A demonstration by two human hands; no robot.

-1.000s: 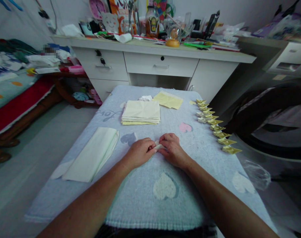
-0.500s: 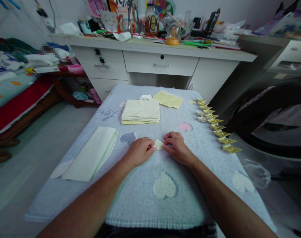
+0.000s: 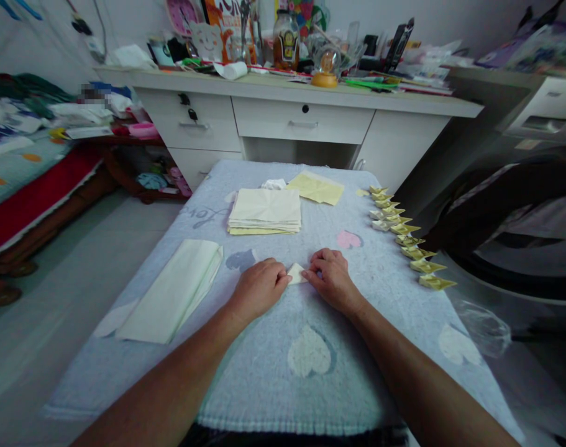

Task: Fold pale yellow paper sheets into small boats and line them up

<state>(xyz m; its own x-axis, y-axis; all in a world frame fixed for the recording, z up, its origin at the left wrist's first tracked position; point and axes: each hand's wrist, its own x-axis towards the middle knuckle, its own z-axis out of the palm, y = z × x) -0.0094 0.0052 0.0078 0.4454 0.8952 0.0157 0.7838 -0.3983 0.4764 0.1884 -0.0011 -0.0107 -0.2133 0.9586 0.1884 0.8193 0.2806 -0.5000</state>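
Observation:
Between my hands, low over the cloth-covered table (image 3: 357, 347), is a small folded piece of pale yellow paper (image 3: 297, 274). My left hand (image 3: 264, 285) pinches its left corner between thumb and fingers. On the other side, my right hand (image 3: 332, 279) grips the right corner with thumb and fingertips. The paper's top shows as a blunt point; its lower edge is partly covered by the fingers. A stack of cream paper sheets (image 3: 266, 208) lies beyond my hands. Down the table's right edge runs a row of several folded paper boats (image 3: 415, 252).
A long folded pale sheet (image 3: 171, 292) lies at the left. Behind the stack are a loose yellow sheet (image 3: 317, 187) and a crumpled white tissue (image 3: 274, 184). A cluttered white desk (image 3: 305, 124) borders the far side, a washing machine (image 3: 543, 118) the right, a bed (image 3: 35, 186) the left.
Both hands have shifted only slightly at the paper's corners, and more of its left part shows. The other things stay where they were.

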